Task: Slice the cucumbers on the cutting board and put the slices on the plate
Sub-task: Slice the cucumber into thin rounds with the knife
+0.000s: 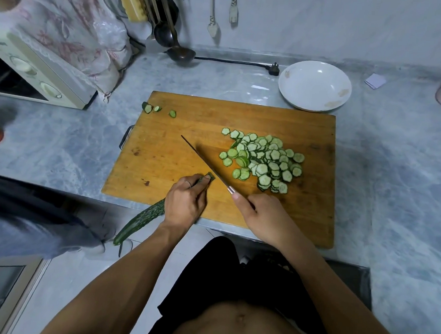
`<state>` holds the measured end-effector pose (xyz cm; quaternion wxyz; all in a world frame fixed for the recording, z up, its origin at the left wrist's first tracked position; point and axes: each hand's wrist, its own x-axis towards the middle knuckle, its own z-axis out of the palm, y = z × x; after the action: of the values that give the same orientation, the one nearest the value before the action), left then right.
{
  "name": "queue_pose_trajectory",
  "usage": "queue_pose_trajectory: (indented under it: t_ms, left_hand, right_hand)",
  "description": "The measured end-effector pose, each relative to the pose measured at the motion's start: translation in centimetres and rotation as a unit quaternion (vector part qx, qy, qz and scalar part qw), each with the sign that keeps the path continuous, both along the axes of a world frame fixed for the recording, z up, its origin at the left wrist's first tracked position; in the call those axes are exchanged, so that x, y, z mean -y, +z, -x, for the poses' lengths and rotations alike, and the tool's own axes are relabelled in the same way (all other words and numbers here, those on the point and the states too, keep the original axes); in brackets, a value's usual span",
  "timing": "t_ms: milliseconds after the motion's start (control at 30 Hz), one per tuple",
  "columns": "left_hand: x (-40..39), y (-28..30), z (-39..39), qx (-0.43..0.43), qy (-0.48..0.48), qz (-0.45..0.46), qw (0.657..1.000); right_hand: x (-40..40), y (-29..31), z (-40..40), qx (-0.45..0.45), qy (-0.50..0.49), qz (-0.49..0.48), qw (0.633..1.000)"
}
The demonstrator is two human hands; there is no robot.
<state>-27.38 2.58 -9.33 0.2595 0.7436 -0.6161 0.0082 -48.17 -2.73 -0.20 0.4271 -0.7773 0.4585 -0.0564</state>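
Left hand (184, 202) curled over the cucumber (140, 220), pinning its cut end to the board (163, 149). Right hand (260, 216) grips the knife (205, 163), blade edge-down just beside the left fingertips (205, 179).

Risks: fingertips close to the blade — a slip nicks them. Most of the cucumber overhangs the counter (370, 177) edge, so it could tip or roll.

Slices (264, 160) — thin, ridged, pale-centred — heaped mid-board. Plate (315, 86), white and glossy, holds none. Board is worn wood.
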Motion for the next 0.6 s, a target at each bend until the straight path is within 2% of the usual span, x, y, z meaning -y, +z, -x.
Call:
queue_pose_trajectory:
  t_ms: [267, 600]
  left_hand:
    - [0.0, 0.2, -0.1, 0.023, -0.008, -0.010, 1.000]
    - [0.0, 0.2, -0.1, 0.025, -0.007, -0.028, 0.999]
  right_hand:
    - [-1.0, 0.8, 0.1, 0.022, 0.009, 0.007, 1.000]
    - [-1.8, 1.3, -0.1, 0.008, 0.013, 0.022, 1.000]
